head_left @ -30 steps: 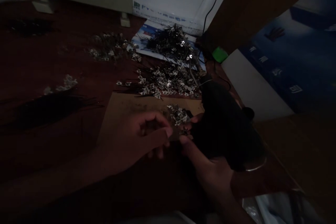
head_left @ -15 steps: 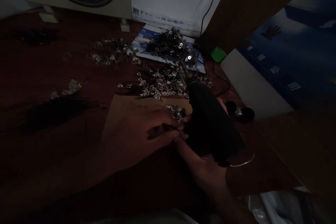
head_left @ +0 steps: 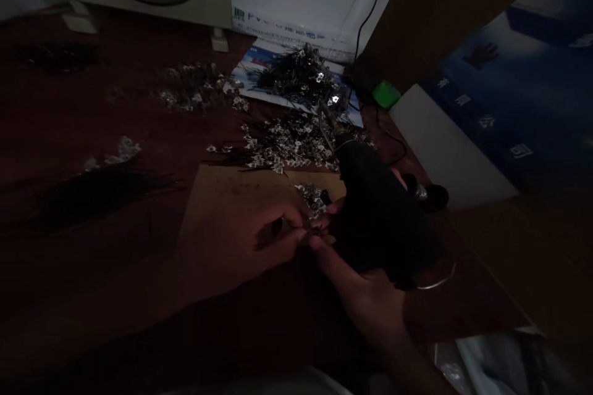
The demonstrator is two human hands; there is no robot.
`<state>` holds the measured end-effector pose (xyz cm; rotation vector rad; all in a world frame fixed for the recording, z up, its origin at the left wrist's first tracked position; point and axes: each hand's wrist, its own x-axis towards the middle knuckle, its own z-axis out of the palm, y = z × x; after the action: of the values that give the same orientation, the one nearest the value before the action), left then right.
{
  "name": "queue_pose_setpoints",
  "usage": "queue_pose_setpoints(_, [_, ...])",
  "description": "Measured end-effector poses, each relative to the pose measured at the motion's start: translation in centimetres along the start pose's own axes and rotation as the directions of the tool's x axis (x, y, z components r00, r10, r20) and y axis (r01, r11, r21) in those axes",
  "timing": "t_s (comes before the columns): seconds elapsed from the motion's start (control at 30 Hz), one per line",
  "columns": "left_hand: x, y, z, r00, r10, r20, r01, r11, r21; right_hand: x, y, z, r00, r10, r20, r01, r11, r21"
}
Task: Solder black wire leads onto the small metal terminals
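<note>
My left hand [head_left: 245, 225] is closed, its thumb and index finger pinched on a tiny piece at the fingertips, too dark to name. Against these fingertips rest the thumb and fingers of my right hand [head_left: 359, 290]. A black hot glue gun [head_left: 384, 203] lies in my right hand, its nozzle pointing away and up to the left, with a clear glue stick [head_left: 438, 284] poking out of its rear. Just beyond the fingertips is a small cluster of silvery flower-like pieces [head_left: 312, 195], over a tan board [head_left: 217, 188]. Most of the gun's handle is hidden in shadow.
Heaps of pale flower-like pieces with dark stems [head_left: 291, 142] lie beyond the board, one heap [head_left: 296, 77] on a printed sheet. A dark bundle of stems [head_left: 97, 197] lies left. At the back stand a fan unit [head_left: 217, 12] and a green object [head_left: 386, 94].
The left fingertips have drawn slightly left and their grip has shifted, showing more of the tiny piece. The glue gun and right hand have moved slightly right.
</note>
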<state>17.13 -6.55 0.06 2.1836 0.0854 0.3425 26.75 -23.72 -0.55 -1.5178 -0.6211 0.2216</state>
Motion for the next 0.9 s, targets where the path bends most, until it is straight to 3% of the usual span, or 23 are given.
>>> queue_pose_setpoints(0.13, [0.0,0.0,-0.2,0.999,0.035,0.03,-0.034,0.999,-0.019,0.1,-0.1,0.0,0.999,-0.018,0.033,0.017,0.999,0.034])
queue_pose_setpoints(0.37, [-0.3,-0.4,0.2,0.988,0.122,-0.094,-0.125,0.992,-0.019,-0.1,0.4,0.0,1.0,0.006,0.029,-0.008,0.997,0.077])
queue_pose_setpoints(0.6, [-0.2,-0.1,-0.4,0.986,0.016,-0.164,-0.021,0.999,-0.027,-0.2,0.1,-0.1,0.998,0.058,0.0,-0.058,0.997,0.058])
queue_pose_setpoints(0.77, [0.0,-0.8,-1.2,0.979,0.157,-0.132,-0.128,0.97,0.208,-0.2,0.3,-0.1,0.991,0.121,-0.057,-0.118,0.991,0.066])
queue_pose_setpoints(0.9, [0.1,-2.6,-1.4,0.968,0.247,-0.049,-0.209,0.895,0.393,0.5,0.7,-0.1,0.986,0.079,-0.149,-0.079,0.997,0.0])
